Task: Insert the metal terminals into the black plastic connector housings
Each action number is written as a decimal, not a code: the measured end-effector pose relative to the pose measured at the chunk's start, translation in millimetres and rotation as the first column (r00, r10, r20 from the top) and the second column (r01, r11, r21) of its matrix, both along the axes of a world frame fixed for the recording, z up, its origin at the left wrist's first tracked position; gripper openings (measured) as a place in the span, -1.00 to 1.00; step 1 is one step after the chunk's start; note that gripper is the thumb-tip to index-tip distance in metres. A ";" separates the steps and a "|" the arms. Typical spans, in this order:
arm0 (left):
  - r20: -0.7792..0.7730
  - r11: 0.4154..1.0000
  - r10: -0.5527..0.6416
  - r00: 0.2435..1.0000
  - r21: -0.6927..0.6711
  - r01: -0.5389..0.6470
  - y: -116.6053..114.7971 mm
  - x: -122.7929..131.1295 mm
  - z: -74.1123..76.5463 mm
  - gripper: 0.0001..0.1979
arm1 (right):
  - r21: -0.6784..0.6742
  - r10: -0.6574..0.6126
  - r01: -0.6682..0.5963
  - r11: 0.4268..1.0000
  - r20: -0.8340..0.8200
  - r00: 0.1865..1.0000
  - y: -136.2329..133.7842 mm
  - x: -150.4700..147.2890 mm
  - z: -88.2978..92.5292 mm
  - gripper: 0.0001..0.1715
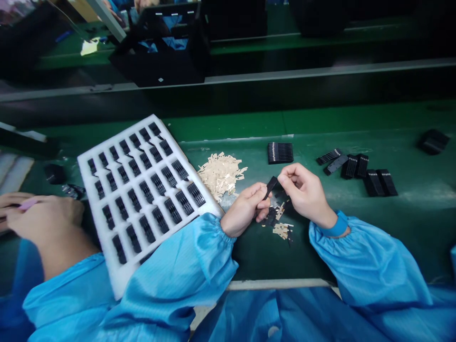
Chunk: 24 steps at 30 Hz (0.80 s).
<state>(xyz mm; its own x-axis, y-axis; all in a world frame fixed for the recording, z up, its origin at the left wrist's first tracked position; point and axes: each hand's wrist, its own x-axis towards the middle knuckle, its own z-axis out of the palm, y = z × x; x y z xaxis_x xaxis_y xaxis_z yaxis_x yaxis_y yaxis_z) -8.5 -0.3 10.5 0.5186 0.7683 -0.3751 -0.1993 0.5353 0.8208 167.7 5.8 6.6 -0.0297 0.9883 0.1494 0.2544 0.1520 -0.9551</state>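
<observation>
Blue sleeves (178, 280), left hand (242, 211) and right hand (302, 190) fingers (290, 173) gripping black strip (270, 186), foam tray (107, 147) alongside, brass clippings (221, 175)

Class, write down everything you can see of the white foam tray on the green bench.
The white foam tray is a thick, rectangular sheet with a slightly rough surface. It lies flat, turned at an angle to the green bench. Rows of slots hold slim black ribbed parts, one per visible slot. A pile of beige metal pieces sits by its upper right edge, and the person's blue left sleeve covers its lower edge.
</observation>
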 end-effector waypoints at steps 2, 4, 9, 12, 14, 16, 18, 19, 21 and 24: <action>0.002 1.000 0.001 1.000 -0.002 -0.001 0.0 0.1 0.2 -0.70 | -0.002 -0.001 0.001 1.000 -0.006 1.000 -0.1 -0.2 0.6 -0.78; -0.002 1.000 0.001 1.000 0.002 -0.001 0.1 0.0 0.9 -0.70 | -0.003 0.001 -0.001 1.000 -0.006 1.000 -0.1 -0.1 1.6 -0.78; -0.027 1.000 -0.012 1.000 0.006 0.012 0.7 -1.2 3.4 -0.71 | -0.012 0.013 -0.013 1.000 -0.023 1.000 0.5 0.7 3.7 -0.77; -0.027 1.000 -0.020 0.999 -0.003 0.019 0.9 -1.6 3.2 -0.71 | -0.025 0.028 -0.029 0.999 -0.038 0.999 1.0 0.9 2.1 -0.77; -0.025 1.000 -0.011 1.000 -0.008 0.011 1.0 -1.6 2.3 -0.70 | -0.023 0.019 -0.019 1.000 -0.022 1.000 1.2 0.7 -0.5 -0.76; -0.024 1.000 0.013 1.000 -0.008 -0.013 1.1 -1.7 1.3 -0.69 | -0.001 -0.031 0.031 1.000 0.022 0.999 1.3 0.2 -3.2 -0.77; -0.027 0.999 0.037 0.999 -0.001 -0.038 1.3 -1.9 0.5 -0.68 | 0.024 -0.113 0.112 0.993 0.040 0.993 1.4 -0.5 -4.6 -0.78; -0.030 0.999 0.045 0.999 0.003 -0.045 1.3 -2.0 0.4 -0.67 | 0.028 -0.142 0.141 0.990 0.025 0.990 1.3 -0.9 -4.3 -0.74; -0.031 0.999 0.047 0.998 0.018 -0.047 1.0 -2.2 0.3 -0.68 | -0.001 -0.128 0.128 0.992 -0.037 0.991 0.8 -2.3 -1.9 -0.66; -0.015 0.999 0.014 1.000 0.044 -0.013 0.1 -2.0 0.6 -0.69 | -0.116 0.047 -0.062 0.991 -0.131 0.990 -1.7 -5.6 3.7 -0.64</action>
<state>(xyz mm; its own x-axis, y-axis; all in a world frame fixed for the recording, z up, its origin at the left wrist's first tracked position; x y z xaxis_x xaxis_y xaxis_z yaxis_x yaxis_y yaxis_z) -10.6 -0.2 11.1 0.5025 0.7911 -0.3487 -0.1934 0.4959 0.8465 162.1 4.2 10.4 -0.0720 0.9967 0.0363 0.1236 0.0450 -0.9913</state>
